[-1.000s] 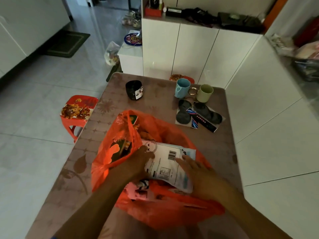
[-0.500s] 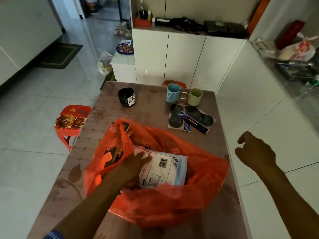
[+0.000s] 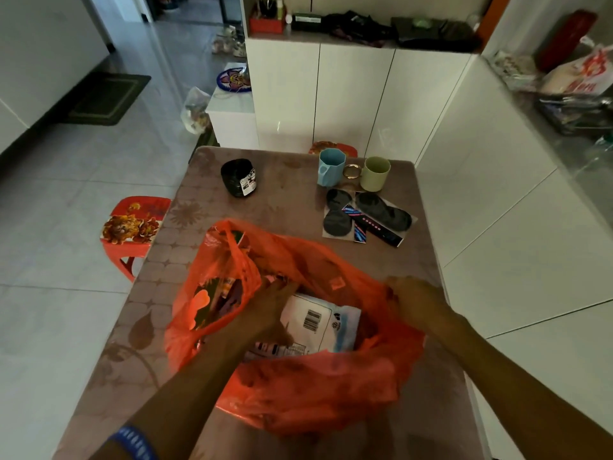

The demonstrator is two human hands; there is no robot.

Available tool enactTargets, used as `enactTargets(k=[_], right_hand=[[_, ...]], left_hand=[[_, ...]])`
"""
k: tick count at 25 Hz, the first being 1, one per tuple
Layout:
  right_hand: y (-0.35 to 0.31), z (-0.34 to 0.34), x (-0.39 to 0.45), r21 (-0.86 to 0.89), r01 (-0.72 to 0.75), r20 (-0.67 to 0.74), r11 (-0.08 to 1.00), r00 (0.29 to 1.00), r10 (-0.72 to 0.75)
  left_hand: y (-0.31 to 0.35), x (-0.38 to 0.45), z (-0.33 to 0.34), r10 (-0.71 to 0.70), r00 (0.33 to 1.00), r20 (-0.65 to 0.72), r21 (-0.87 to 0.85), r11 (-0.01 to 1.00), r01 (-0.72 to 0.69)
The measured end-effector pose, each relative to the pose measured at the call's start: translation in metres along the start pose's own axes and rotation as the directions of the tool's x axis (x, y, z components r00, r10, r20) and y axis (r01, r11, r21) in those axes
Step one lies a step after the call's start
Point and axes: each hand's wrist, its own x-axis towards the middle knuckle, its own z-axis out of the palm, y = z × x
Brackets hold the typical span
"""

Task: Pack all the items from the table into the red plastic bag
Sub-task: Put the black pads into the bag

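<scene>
Red plastic bag (image 3: 298, 386): it sits on the near half of the worktop (image 3: 285, 180), mouth open toward you, its plastic crumpled.
White packet (image 3: 318, 323): it lies inside the bag, barcode side up, partly under your left forearm.
Left hand (image 3: 268, 307): you have it down inside the bag's mouth, against the packet's left edge; fingers extended, and I cannot tell whether they grip anything.
Right hand (image 3: 414, 297): it rests at the bag's right rim, touching the plastic; whether your fingers pinch it I cannot tell.
Black cup (image 3: 238, 177): it stands on the far left of the worktop, well apart from the bag.
Blue cup (image 3: 330, 167): far right, upright.
Green cup (image 3: 374, 174): just beside the blue cup, upright.
Card of dark pads (image 3: 365, 217): it lies flat, just in front of the 2 cups.
Wristband (image 3: 136, 443): blue, on your left wrist.
</scene>
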Motion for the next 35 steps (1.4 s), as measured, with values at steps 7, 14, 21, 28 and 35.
enactTargets(k=[7, 14, 21, 28, 35], right_hand=[[-0.012, 0.017, -0.012, -0.041, 0.151, 0.232, 0.988, 0.963, -0.138], [0.001, 0.03, -0.023, 0.286, 0.017, 0.347, 0.958, 0.93, -0.12], [0.023, -0.019, -0.045, -0.082, -0.288, -0.094, 0.954, 0.955, 0.281], [0.012, -0.077, 0.014, 0.266, -0.124, -0.527, 0.956, 0.812, 0.252], [0.048, 0.025, 0.212, 0.214, -0.246, -0.072, 0.945, 0.961, 0.266]], left_hand=[[0.023, 0.02, -0.027, 0.149, 0.987, 0.056, -0.223, 0.966, -0.133], [0.022, 0.017, -0.02, 0.209, 0.969, -0.13, -0.353, 0.904, -0.242], [0.015, 0.016, -0.012, 0.237, 0.96, -0.148, -0.336, 0.901, -0.275], [0.031, 0.022, -0.025, 0.004, 0.87, -0.493, -0.514, 0.805, -0.295], [0.038, 0.058, -0.029, -0.277, 0.832, -0.482, -0.753, 0.617, -0.231]])
